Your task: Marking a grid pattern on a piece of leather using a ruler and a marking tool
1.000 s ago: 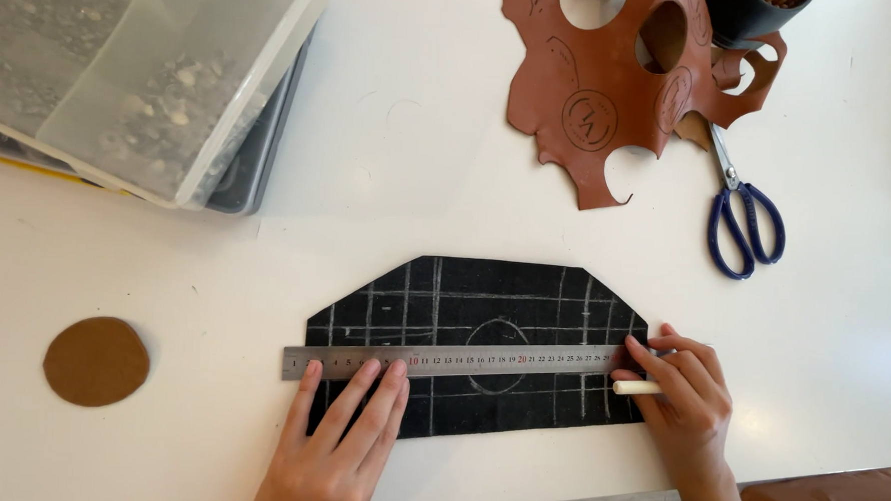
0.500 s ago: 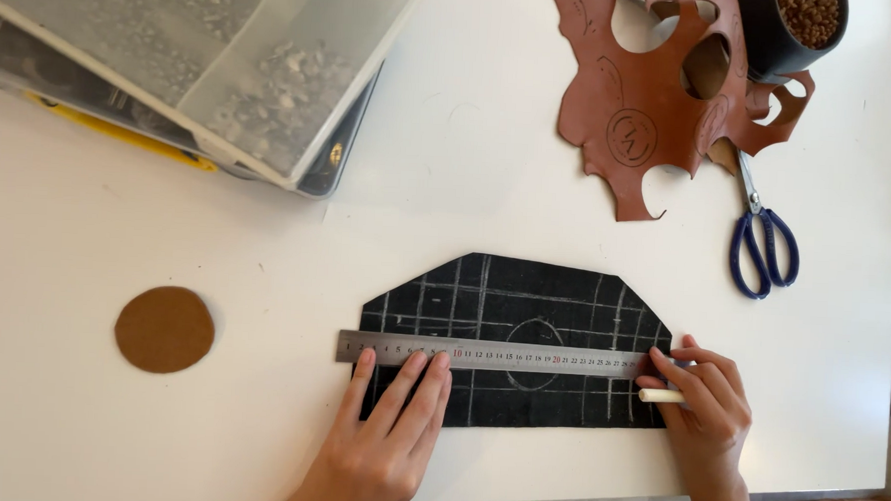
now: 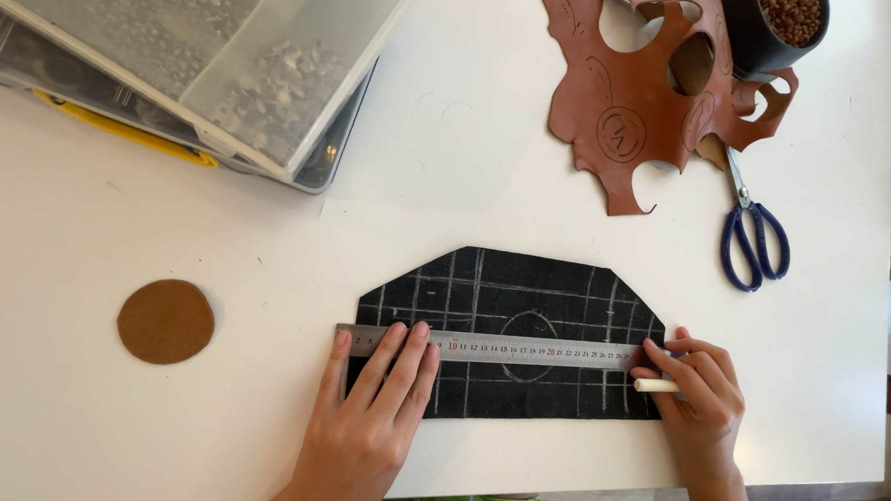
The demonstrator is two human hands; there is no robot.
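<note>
A black piece of leather (image 3: pixel 524 294) with white grid lines and a drawn circle lies flat near the table's front edge. A steel ruler (image 3: pixel 531 350) rests across it lengthwise. My left hand (image 3: pixel 373 413) presses flat on the ruler's left end, fingers spread over ruler and leather. My right hand (image 3: pixel 698 392) sits at the ruler's right end and grips a small white marking stick (image 3: pixel 653 386), its tip against the leather's right edge.
A brown leather disc (image 3: pixel 165 320) lies at the left. Clear plastic boxes (image 3: pixel 203 60) with small metal bits stand at the back left. Cut-out brown leather (image 3: pixel 632 108), blue scissors (image 3: pixel 755 234) and a dark cup of beads (image 3: pixel 776 29) are back right. White table (image 3: pixel 106 446).
The view has shifted, so everything sits further right in the picture. Both hands stay on the ruler and leather in the same pose.
</note>
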